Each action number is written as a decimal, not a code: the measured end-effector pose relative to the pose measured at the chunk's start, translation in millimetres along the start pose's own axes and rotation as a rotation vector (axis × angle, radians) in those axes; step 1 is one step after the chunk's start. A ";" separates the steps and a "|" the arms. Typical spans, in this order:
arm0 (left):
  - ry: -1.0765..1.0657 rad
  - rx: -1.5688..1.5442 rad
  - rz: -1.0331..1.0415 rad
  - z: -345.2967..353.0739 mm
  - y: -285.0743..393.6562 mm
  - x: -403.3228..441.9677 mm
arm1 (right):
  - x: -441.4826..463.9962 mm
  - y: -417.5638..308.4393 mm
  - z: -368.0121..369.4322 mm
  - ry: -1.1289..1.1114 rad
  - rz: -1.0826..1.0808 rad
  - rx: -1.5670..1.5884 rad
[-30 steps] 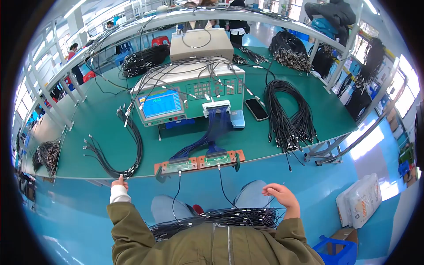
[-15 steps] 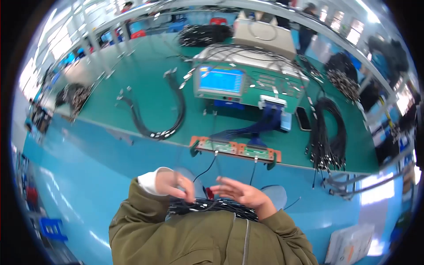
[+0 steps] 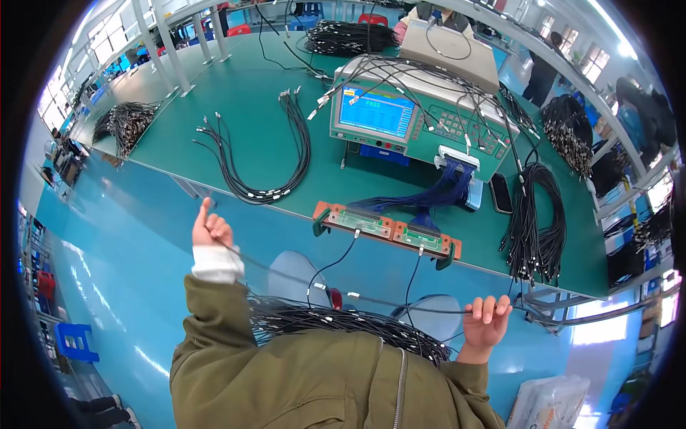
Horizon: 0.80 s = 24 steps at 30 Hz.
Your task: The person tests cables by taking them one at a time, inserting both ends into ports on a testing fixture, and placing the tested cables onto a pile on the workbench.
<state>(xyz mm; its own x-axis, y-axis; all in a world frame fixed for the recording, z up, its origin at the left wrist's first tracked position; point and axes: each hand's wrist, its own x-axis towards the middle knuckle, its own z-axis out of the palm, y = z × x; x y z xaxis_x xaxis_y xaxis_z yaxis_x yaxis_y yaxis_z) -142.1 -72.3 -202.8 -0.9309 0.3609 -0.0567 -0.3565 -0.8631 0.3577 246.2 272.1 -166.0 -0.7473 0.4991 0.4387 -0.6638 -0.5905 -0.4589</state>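
A black cable (image 3: 386,303) with white labels stretches across in front of me, above my lap. My left hand (image 3: 211,227) is closed on one end of it, thumb raised, out past the bench's front edge. At the other end, my right hand (image 3: 487,319) has its fingers curled around the cable. Below it, a bundle of black cables (image 3: 286,318) lies across my lap. Two more cables hang from the green connector boards (image 3: 361,222) clamped at the bench edge. Behind the boards, a tester (image 3: 429,129) shows PASS on its screen (image 3: 375,113).
On the green bench (image 3: 236,86) lie a U-shaped cable bundle (image 3: 304,154), a looped bundle (image 3: 532,229) and a phone (image 3: 501,194). Blue ribbon wiring (image 3: 411,196) links tester and boards. A blue stool (image 3: 75,342) stands at left. Another person (image 3: 543,68) is at the back.
My hands were close together over my lap and have moved far apart, left hand outward and up, right hand outward. A cable is now drawn out between them.
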 end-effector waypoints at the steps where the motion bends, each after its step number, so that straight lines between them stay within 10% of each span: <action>1: -0.001 -0.001 -0.003 -23.8 11.4 22.2 | -5.1 -1.0 -1.2 0.059 0.008 -0.064; 7: 0.735 0.469 0.215 -87.2 29.6 132.6 | -26.2 11.0 -3.8 0.123 0.137 -0.348; 18: 0.471 2.070 -0.173 -53.9 -25.9 205.0 | -29.1 4.9 -1.3 0.197 0.241 -0.480; 24: 0.154 2.223 0.001 -34.8 -47.7 172.2 | -29.4 10.9 -5.6 0.210 0.265 -0.447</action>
<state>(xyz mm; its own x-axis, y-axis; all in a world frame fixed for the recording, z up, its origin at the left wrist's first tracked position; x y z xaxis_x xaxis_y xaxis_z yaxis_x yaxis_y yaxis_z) -288.2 18.7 -262.1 -0.9678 0.2428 -0.0667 0.1754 0.8399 0.5136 260.8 254.6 -188.2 -0.8501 0.5124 0.1216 -0.3663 -0.4095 -0.8356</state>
